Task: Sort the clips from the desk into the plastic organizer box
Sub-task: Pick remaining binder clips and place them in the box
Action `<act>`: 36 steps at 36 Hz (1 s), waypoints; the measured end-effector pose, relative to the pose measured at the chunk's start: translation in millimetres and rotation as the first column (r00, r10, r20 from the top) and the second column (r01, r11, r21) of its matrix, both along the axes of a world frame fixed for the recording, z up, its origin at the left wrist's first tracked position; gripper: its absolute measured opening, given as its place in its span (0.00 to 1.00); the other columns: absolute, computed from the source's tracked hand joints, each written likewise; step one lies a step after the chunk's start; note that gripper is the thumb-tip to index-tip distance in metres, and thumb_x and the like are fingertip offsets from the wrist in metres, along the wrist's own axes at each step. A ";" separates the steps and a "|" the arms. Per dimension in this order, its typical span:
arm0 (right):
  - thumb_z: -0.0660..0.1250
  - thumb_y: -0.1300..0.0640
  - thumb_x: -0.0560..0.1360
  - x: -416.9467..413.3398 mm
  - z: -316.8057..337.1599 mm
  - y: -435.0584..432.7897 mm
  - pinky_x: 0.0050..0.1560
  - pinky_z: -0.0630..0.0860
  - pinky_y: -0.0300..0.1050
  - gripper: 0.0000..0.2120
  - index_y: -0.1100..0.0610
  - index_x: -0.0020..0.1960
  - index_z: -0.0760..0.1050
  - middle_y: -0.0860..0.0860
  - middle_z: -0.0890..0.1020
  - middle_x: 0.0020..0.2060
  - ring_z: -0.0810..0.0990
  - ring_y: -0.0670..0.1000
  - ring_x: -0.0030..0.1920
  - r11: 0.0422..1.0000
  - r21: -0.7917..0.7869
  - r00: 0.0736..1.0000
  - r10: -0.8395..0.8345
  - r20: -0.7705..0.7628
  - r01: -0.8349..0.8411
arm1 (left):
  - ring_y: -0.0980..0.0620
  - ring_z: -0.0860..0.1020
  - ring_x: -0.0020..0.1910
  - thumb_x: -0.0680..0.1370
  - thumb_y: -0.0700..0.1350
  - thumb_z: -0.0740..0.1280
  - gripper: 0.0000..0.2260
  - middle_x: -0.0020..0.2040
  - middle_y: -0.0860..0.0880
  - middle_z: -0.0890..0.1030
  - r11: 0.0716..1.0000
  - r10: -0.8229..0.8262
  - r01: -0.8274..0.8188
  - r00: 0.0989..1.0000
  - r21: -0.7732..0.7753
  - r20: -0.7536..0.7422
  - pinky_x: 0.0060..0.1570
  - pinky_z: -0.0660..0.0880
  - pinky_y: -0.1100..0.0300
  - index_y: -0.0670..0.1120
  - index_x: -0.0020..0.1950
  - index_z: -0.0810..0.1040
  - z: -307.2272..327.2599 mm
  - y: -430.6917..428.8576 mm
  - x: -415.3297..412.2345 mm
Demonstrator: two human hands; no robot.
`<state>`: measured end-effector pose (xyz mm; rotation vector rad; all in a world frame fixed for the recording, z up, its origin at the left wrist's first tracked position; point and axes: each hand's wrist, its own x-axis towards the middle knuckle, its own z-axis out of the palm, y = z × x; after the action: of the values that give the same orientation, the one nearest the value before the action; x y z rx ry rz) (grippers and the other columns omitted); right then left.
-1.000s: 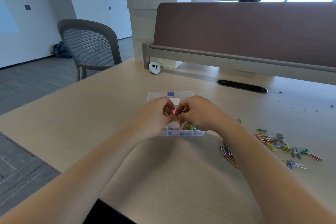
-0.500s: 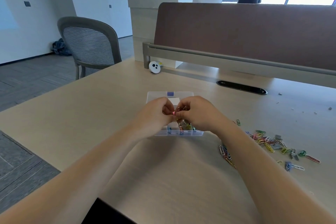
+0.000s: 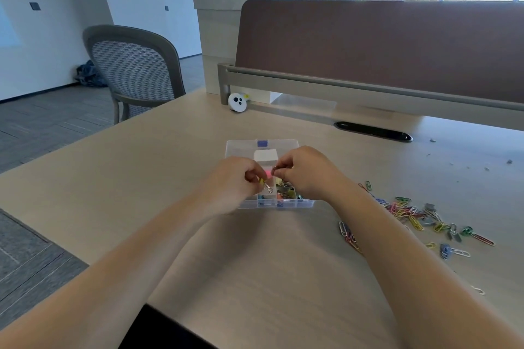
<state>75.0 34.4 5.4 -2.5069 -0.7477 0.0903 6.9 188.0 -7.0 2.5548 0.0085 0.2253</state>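
Above the organizer box (image 3: 306, 203), left hand (image 3: 232, 180) and right hand (image 3: 307, 173) pinch small clips (image 3: 266, 186) in their fingers. The clips are probably light, stiff and slippery, best held by their bodies.

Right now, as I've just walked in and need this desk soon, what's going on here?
A person is sorting clips over the clear organizer box on the desk. The left hand pinches a yellow binder clip, and the right hand pinches a pink clip just beside it, both above the box's open compartments. Some near compartments already hold clips. A scatter of coloured paper clips lies on the desk to the person's right, not yet sorted.
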 end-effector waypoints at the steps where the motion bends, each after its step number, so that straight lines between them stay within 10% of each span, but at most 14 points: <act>1: 0.65 0.56 0.79 -0.4 0.1 0.1 0.32 0.64 0.35 0.09 0.55 0.55 0.83 0.46 0.79 0.38 0.73 0.42 0.34 1.000 -0.004 1.000 0.001 0.001 -0.001 | 0.56 0.77 0.42 0.75 0.43 0.70 0.08 0.43 0.53 0.80 1.000 -0.001 0.002 1.000 0.008 -0.011 0.39 0.71 0.65 0.50 0.54 0.82 0.1 0.9 -0.4; 7: 0.64 0.61 0.79 -3.1 2.1 -0.6 0.45 0.68 0.39 0.12 0.55 0.58 0.81 0.50 0.83 0.53 0.76 0.47 0.45 0.999 -0.031 1.000 -0.015 0.023 0.015 | 0.57 0.75 0.42 0.76 0.45 0.70 0.08 0.46 0.54 0.79 0.995 -0.032 0.033 0.999 0.094 -0.013 0.38 0.68 0.69 0.50 0.55 0.82 -1.1 3.0 -2.0; 16: 0.70 0.60 0.74 -2.0 0.6 -1.3 0.44 0.80 0.46 0.03 0.53 0.43 0.79 0.50 0.81 0.37 0.83 0.52 0.41 0.999 0.032 0.999 -0.042 0.005 0.042 | 0.55 0.70 0.44 0.76 0.45 0.69 0.07 0.45 0.54 0.71 0.981 -0.094 0.093 0.996 0.168 -0.005 0.43 0.63 0.63 0.50 0.54 0.83 -7.7 3.2 -0.9; 36: 0.67 0.57 0.77 -0.1 -2.8 -0.6 0.43 0.72 0.41 0.03 0.51 0.48 0.80 0.50 0.81 0.47 0.79 0.50 0.45 1.000 -0.026 0.999 -0.016 0.032 0.017 | 0.56 0.73 0.41 0.77 0.46 0.69 0.04 0.42 0.55 0.75 0.988 -0.070 0.064 0.997 0.139 0.037 0.36 0.66 0.67 0.50 0.49 0.82 -3.5 6.6 0.4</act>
<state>74.9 33.8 2.6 -2.5449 -0.7425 0.0555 7.3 194.5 -10.5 2.6819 -0.1123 0.2610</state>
